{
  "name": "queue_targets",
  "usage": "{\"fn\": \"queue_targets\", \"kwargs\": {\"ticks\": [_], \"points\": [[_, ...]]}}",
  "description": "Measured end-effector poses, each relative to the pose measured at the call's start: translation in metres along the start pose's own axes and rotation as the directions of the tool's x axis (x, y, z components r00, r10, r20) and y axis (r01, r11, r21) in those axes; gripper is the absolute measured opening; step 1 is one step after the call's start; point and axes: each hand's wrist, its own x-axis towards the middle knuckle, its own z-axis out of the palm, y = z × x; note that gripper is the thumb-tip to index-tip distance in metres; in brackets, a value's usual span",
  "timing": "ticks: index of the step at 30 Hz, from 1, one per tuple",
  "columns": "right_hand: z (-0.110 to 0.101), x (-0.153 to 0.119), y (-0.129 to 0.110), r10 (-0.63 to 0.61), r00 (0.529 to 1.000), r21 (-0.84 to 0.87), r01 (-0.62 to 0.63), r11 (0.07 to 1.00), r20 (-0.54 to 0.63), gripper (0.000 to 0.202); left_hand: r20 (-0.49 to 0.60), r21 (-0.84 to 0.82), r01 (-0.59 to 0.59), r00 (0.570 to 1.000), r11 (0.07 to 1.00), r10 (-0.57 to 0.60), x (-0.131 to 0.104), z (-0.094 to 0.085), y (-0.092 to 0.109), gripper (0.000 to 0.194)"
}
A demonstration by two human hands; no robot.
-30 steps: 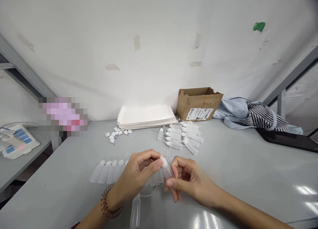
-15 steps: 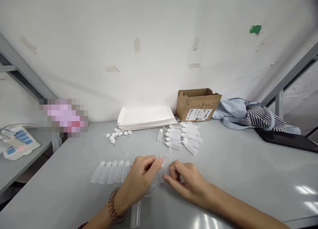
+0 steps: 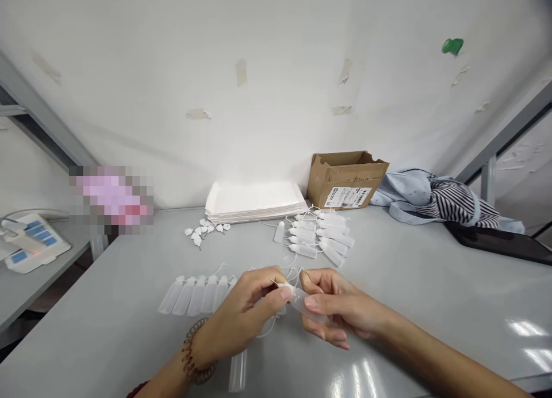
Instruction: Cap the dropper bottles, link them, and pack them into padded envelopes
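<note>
Worktop: grey, running to the wall at its back edge.
Carton [image 3: 348, 182]: by the back edge, right of middle; open-topped, contents hidden.
Left hand [image 3: 245, 312]: thumb and forefinger narrowed at the neck of the held bottle.
Right hand [image 3: 340, 306]: thumb and fingers pinching that bottle's body.
Held bottle [image 3: 304, 303]: above the worktop's front middle, tilted, needle end toward the left edge; no liquid shows through; best gripped lightly, I judge, since the soft wall could dent.
Bottle row [image 3: 196, 296]: toward the left edge, side by side; no liquid visible.
Bottle cluster [image 3: 317, 234]: near the back edge, before the carton; several needle-tipped.
Loose tips [image 3: 204, 228]: near the back edge, left of middle.
Needle [image 3: 273, 281]: bare; fingertips should stay behind it, any turning kept in line with the neck.
</note>
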Motion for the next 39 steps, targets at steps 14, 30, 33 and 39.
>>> {"fn": "queue_targets", "kwargs": {"ticks": [14, 30, 33, 39], "points": [[0.012, -0.005, 0.015, -0.493, 0.868, -0.964, 0.179, 0.198, 0.06, 0.027, 0.036, 0.146, 0.126, 0.991, 0.981, -0.132, 0.006, -0.01, -0.014, 0.041], [0.01, 0.001, -0.002, -0.092, 0.961, -0.046, 0.083, 0.995, -0.261, 0.044, -0.015, 0.171, -0.005, 1.0, 0.985, 0.008, 0.004, -0.008, -0.005, 0.022], [0.008, 0.002, -0.005, -0.092, 0.952, -0.072, 0.074, 0.995, -0.291, 0.044, -0.047, 0.217, -0.014, 0.999, 0.976, 0.025, 0.005, -0.007, -0.005, 0.021], [-0.004, -0.005, -0.018, -0.443, 0.773, -0.594, 0.106, 0.797, -0.455, 0.037, -0.313, 0.159, 0.11, 0.948, 0.981, -0.056, 0.007, -0.007, -0.009, 0.033]]}}
